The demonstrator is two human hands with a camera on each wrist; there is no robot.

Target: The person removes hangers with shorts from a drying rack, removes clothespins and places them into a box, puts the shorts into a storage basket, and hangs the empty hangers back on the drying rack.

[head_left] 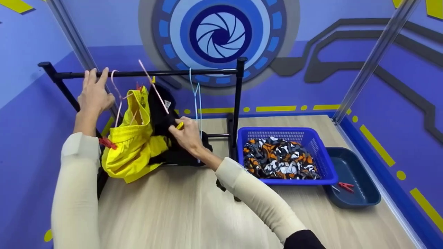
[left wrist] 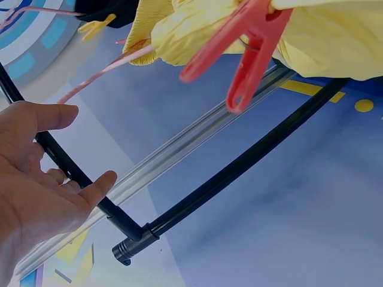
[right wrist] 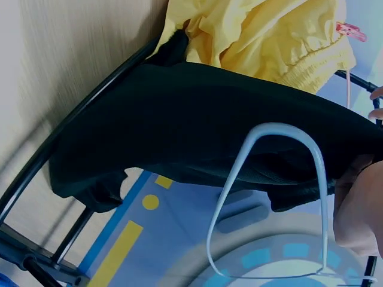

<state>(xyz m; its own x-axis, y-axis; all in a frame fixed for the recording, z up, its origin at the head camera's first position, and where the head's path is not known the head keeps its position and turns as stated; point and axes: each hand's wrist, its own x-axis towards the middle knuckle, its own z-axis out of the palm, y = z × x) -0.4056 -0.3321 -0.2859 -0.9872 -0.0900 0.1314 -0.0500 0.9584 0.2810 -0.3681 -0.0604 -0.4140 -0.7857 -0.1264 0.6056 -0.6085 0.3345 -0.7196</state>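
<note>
Black garment (right wrist: 209, 125) in hand (head_left: 188, 136); cloth (head_left: 280, 159) in basket (head_left: 326, 166), clothespin (head_left: 346, 187) in tray (head_left: 361, 176).

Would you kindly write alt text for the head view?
A person's right grip pinches a yellow clip by a black garment, while the left grip rests on a black rack's rail. A yellow garment hangs nearby; a blue basket holds patterned cloth.

Silver posts (head_left: 375, 61) flank a round wall emblem (head_left: 220, 36).
</note>
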